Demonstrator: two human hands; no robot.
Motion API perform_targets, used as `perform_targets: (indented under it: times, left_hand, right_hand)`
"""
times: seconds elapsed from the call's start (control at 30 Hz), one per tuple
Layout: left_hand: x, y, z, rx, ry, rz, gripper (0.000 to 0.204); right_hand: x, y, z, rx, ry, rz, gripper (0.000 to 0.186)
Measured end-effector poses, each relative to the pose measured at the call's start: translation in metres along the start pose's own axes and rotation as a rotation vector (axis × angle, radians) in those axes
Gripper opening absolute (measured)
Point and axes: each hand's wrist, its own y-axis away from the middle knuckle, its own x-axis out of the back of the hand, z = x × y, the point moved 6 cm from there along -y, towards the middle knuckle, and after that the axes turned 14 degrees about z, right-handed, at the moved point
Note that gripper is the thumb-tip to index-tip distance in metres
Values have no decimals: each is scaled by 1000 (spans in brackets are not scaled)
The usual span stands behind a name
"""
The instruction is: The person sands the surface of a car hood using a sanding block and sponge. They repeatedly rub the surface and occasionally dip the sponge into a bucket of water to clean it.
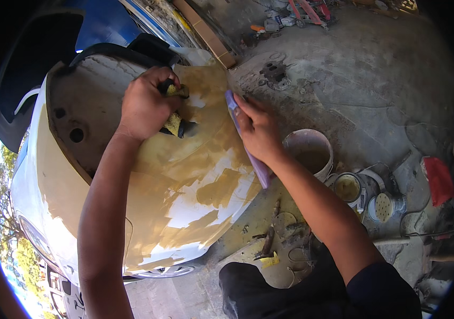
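Observation:
My left hand is closed round a yellow sponge-like pad with dark sheet edges sticking out. It presses on the upper part of a pale car body panel, smeared with yellow-brown film and bare white patches. At the panel's right edge, my right hand grips a long, flat purple strip, thumb on one side. Whether that strip is stiff or soft I cannot tell. Dark wet-looking smears surround the pad.
A bucket holding murky liquid stands on the floor beyond my right forearm. Near it are an open tin and a perforated round pad. A red item lies at right. The car's open compartment is left of the panel.

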Motion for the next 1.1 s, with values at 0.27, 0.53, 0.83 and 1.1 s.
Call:
perform_targets:
  times: [0.27,0.53,0.83,1.1]
  left_hand:
    - [0,2,-1,27,15,12,26]
    - [-1,2,0,43,25,-4,26]
    - [-1,0,-1,28,-12,-20,29]
    - [0,1,-1,27,12,1,30]
  right_hand:
    - [-14,-7,22,-190,-47,-107,37]
    - [-19,-3,33,-322,-151,-186,39]
    - [-4,7,22,-112,-367,-52,36]
    - [-24,-3,41,-246,-120,-228,39]
